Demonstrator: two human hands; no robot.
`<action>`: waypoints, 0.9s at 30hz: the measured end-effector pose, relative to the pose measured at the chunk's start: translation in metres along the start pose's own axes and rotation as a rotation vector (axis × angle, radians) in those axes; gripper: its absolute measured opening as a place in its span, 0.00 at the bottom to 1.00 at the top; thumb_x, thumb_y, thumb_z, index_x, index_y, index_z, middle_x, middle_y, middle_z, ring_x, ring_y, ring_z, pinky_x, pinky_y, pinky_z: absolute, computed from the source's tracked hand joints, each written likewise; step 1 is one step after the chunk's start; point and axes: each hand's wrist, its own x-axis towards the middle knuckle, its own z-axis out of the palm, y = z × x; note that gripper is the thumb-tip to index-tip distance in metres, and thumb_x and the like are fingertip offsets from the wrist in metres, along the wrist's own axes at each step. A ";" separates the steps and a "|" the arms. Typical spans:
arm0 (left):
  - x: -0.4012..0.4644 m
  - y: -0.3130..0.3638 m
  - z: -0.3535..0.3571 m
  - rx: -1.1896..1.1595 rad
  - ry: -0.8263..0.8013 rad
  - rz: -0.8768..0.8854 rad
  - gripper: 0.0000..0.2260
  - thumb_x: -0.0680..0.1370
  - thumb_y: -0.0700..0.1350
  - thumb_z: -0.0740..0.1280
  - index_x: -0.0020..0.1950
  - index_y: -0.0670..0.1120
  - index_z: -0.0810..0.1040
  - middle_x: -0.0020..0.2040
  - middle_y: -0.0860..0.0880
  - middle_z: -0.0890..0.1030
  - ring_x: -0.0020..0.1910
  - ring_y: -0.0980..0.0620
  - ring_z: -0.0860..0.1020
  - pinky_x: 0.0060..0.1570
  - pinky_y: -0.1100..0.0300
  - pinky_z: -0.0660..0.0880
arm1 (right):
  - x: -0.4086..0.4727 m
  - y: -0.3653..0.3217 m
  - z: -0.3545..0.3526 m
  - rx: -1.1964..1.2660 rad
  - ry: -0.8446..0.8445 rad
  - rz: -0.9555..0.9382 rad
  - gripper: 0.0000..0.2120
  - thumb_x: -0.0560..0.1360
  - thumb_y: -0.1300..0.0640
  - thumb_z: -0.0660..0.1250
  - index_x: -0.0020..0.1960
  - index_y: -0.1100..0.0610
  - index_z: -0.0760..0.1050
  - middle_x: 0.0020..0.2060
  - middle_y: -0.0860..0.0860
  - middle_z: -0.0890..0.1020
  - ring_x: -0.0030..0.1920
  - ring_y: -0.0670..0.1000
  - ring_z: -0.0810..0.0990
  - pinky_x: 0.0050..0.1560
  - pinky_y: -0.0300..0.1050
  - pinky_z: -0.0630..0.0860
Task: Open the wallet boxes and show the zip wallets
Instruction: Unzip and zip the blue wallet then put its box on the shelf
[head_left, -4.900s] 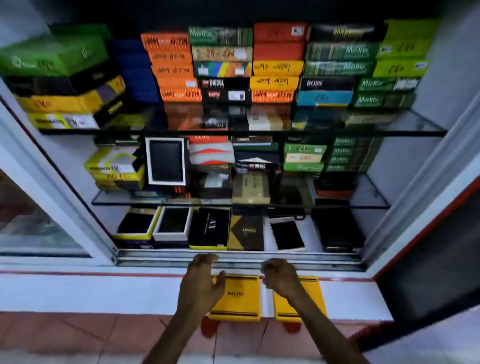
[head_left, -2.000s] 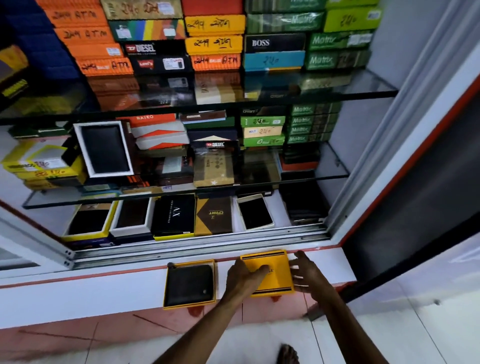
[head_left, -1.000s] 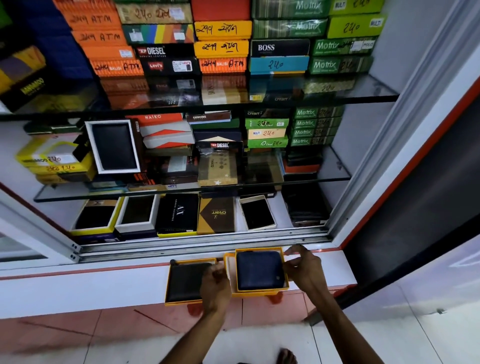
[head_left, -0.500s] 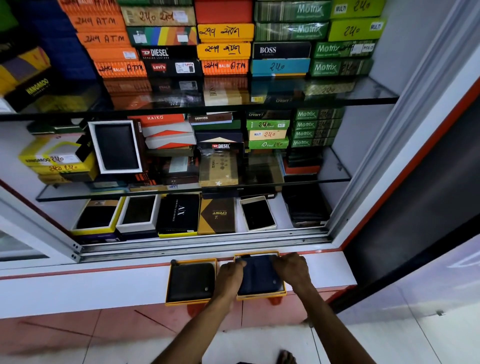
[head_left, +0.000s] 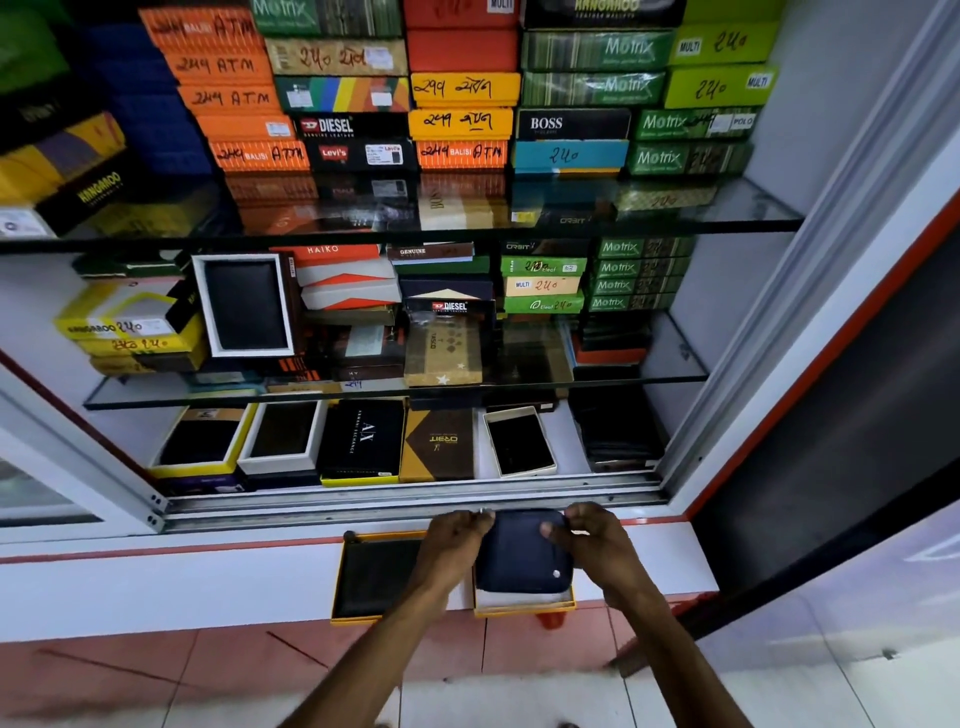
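Pinching the navy zip wallet (head_left: 522, 553) between left hand (head_left: 452, 543) and right hand (head_left: 597, 545) grips, above its yellow box (head_left: 524, 607)

head view looks down, close, at display shelves (head_left: 467, 228).

cabinet (head_left: 810, 322): white, red-trimmed | glass shelves (head_left: 737, 218): stacked boxes (head_left: 462, 88), above grip | floor (head_left: 130, 670): reddish tiles, perhaps glossy, below

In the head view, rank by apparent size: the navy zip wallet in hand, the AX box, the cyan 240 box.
1. navy zip wallet, nearest the camera
2. AX box, close in size
3. cyan 240 box, only its edge shows
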 end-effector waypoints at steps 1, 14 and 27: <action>0.001 0.007 -0.004 0.022 -0.043 0.035 0.16 0.74 0.54 0.69 0.44 0.41 0.83 0.42 0.48 0.84 0.44 0.50 0.80 0.46 0.51 0.76 | -0.002 -0.005 -0.004 0.057 -0.044 -0.002 0.11 0.67 0.60 0.78 0.40 0.57 0.74 0.42 0.56 0.80 0.46 0.58 0.80 0.46 0.55 0.76; -0.022 0.118 -0.061 0.407 -0.181 0.530 0.10 0.65 0.46 0.78 0.44 0.47 0.85 0.41 0.49 0.87 0.42 0.52 0.85 0.43 0.57 0.78 | -0.040 -0.151 -0.013 -0.543 -0.165 -0.796 0.17 0.77 0.51 0.67 0.65 0.42 0.74 0.58 0.35 0.79 0.59 0.35 0.76 0.56 0.26 0.72; -0.045 0.170 -0.099 0.474 -0.374 0.490 0.11 0.68 0.46 0.77 0.49 0.44 0.85 0.42 0.48 0.87 0.40 0.54 0.84 0.41 0.59 0.78 | -0.034 -0.202 -0.009 -0.706 -0.349 -1.093 0.09 0.72 0.54 0.73 0.51 0.55 0.85 0.41 0.44 0.86 0.38 0.36 0.81 0.39 0.32 0.77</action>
